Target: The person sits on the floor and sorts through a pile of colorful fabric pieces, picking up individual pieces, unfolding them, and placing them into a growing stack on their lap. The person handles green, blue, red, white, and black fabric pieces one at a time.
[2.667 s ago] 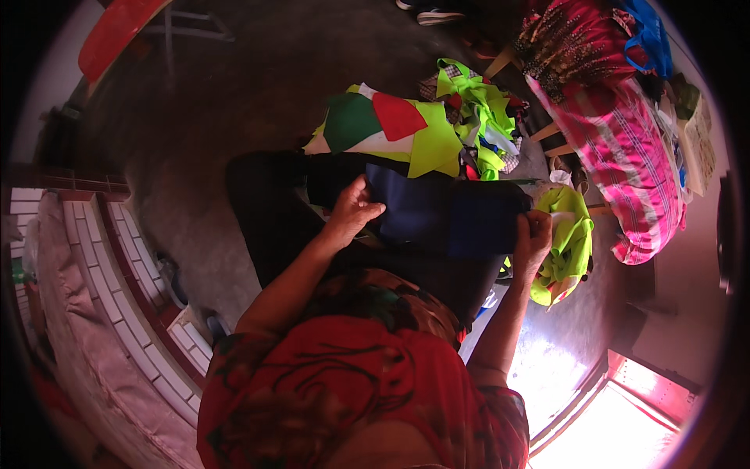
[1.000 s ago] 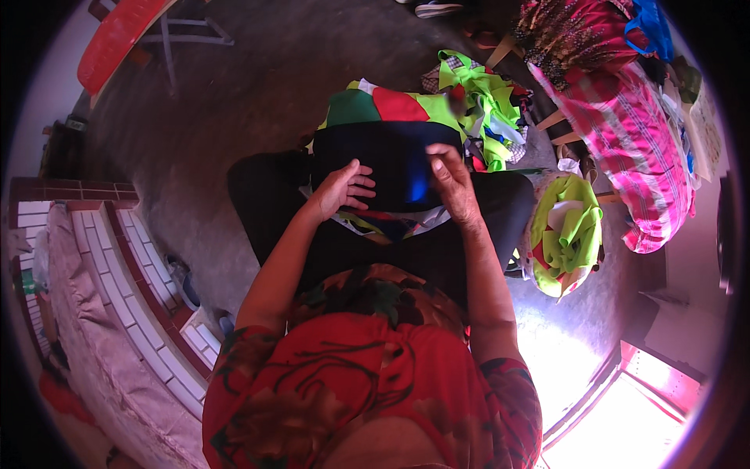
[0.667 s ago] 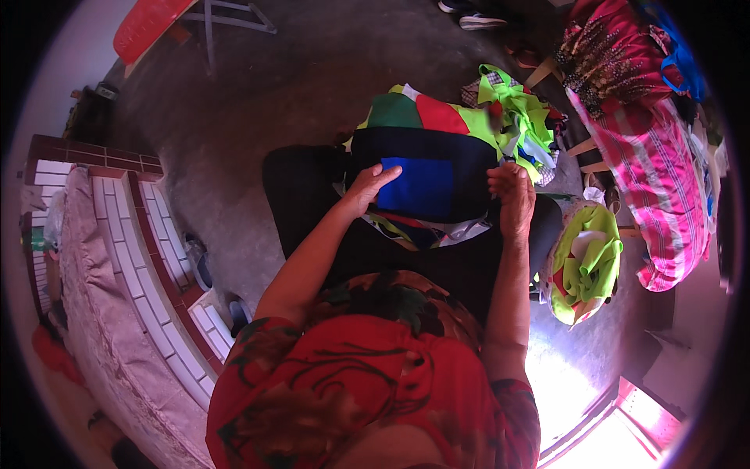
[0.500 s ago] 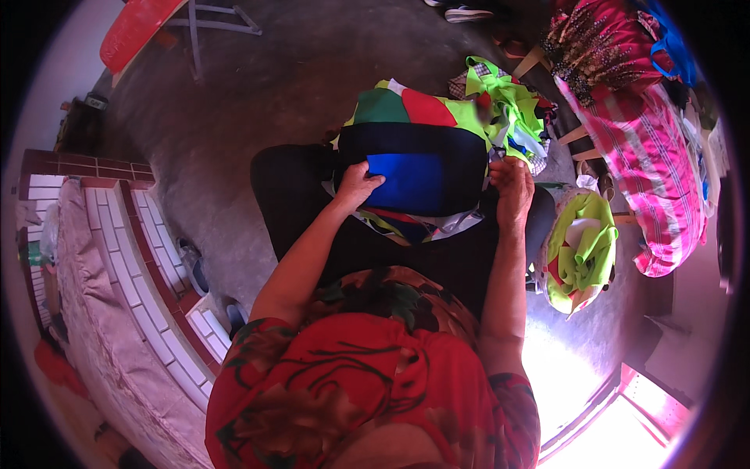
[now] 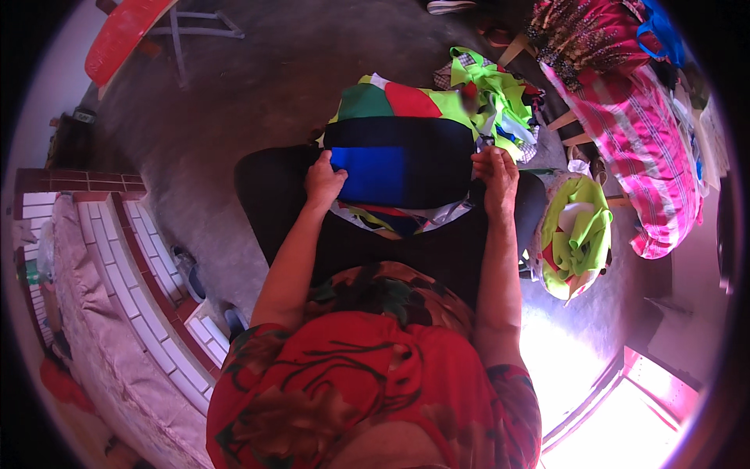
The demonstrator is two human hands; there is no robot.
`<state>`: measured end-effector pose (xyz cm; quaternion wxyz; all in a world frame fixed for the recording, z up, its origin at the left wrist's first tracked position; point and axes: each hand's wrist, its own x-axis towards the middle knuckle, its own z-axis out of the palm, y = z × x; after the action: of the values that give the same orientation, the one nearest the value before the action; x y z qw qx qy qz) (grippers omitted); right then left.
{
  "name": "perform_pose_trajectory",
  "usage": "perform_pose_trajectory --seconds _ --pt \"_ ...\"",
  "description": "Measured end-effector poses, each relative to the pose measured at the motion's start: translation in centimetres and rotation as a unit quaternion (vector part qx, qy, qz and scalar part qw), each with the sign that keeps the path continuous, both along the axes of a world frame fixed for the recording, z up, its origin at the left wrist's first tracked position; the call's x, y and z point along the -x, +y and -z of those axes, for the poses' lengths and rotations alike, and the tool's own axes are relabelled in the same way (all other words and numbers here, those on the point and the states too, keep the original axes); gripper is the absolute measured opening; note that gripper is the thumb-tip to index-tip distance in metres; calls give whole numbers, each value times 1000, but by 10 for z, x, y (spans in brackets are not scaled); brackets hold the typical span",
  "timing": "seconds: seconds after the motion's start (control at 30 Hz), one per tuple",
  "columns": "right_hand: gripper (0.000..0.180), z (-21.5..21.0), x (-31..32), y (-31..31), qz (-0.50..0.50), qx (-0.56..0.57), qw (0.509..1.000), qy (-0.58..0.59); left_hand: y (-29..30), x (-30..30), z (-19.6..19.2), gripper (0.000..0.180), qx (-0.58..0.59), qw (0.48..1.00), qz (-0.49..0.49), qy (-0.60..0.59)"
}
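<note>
Across my lap lies a black piece of cloth, on top of a stack of multicoloured cloth pieces with green, red and yellow patches showing beyond it. A bright blue rectangle of cloth rests flat on the black one, close to its left edge. My left hand is closed on the blue cloth's left edge, thumb on top. At the black cloth's right edge, my right hand is pinched closed; what its fingertips hold is too small to make out.
Lime-green cloth scraps lie heaped beyond my right hand. More fill a round container beside my right knee. Pink plaid fabric drapes over wooden-legged furniture at right. A red-topped folding table stands far left; shoes lie on the floor.
The blue cloth has slid left across the black cloth, along with my left hand. My right hand stays at the black cloth's right edge. The whole view has shifted slightly.
</note>
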<state>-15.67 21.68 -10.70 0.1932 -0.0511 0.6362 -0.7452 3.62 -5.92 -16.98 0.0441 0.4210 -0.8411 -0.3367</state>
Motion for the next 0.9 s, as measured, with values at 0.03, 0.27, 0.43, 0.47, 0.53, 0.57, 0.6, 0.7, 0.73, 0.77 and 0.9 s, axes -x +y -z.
perform_pose_trajectory --seconds 0.03,0.27,0.43,0.47,0.53,0.57,0.6,0.7,0.73,0.77,0.9 --pt "25 0 -1 0 2 -4 1000 7 2 0 -3 48 11 1000 -12 -6" --pt "30 2 -2 -1 19 -11 999 25 0 1 4 61 30 999 -7 44" --pt "27 -4 -3 -7 -4 -19 999 34 -10 -1 19 64 51 997 17 50" --pt "26 -7 -3 -4 -5 -15 999 46 -7 3 17 63 38 998 15 47" --pt "26 -15 -8 -1 -11 -16 997 70 -5 5 17 63 15 999 5 33" --pt "26 -20 -9 3 -6 -9 997 79 -4 8 17 63 33 998 18 40" --pt "26 -23 -12 5 -3 -1 996 86 -2 8 15 62 52 997 28 46" --pt "26 -35 -24 16 22 12 994 104 5 8 8 61 146 985 60 64" --pt "25 -42 -30 21 37 6 994 106 10 9 4 60 181 979 70 70" --pt "25 -49 -35 28 53 0 993 109 14 11 -2 58 194 974 82 86" --pt "20 -66 -47 69 139 -13 976 168 27 13 -19 51 234 949 158 140"
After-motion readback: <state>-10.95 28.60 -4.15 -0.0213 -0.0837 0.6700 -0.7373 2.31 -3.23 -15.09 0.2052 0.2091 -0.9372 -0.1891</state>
